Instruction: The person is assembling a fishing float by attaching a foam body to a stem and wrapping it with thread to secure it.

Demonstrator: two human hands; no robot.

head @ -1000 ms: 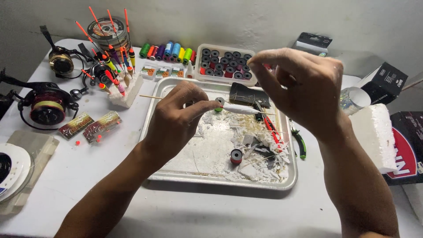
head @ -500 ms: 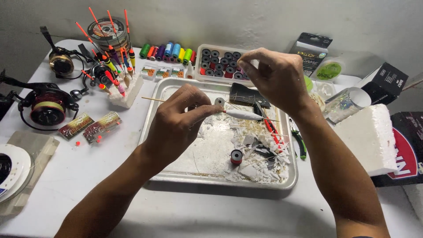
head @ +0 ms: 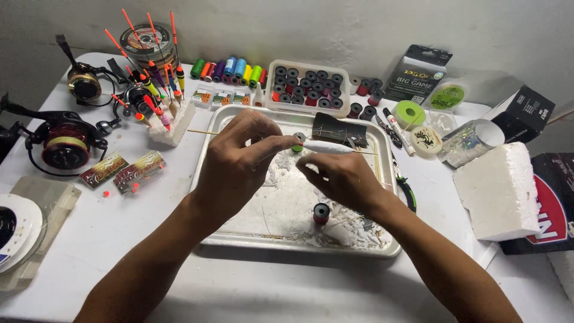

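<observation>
Both hands' grip [head: 242, 158] [head: 341, 176] pinched on a white float [head: 326, 146] above a metal tray [head: 382, 248], cluttered white table [head: 269, 287], bare grey wall [head: 359, 30].

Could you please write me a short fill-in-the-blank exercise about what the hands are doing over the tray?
1. Both hands hold a thin white float body above a metal ____.
2. The spool standing in the tray is red and ____.
3. The white foam block lies nearest the ____ hand.
4. The left hand pinches the float's ____ end.

Missing words: tray; black; right; left
</observation>
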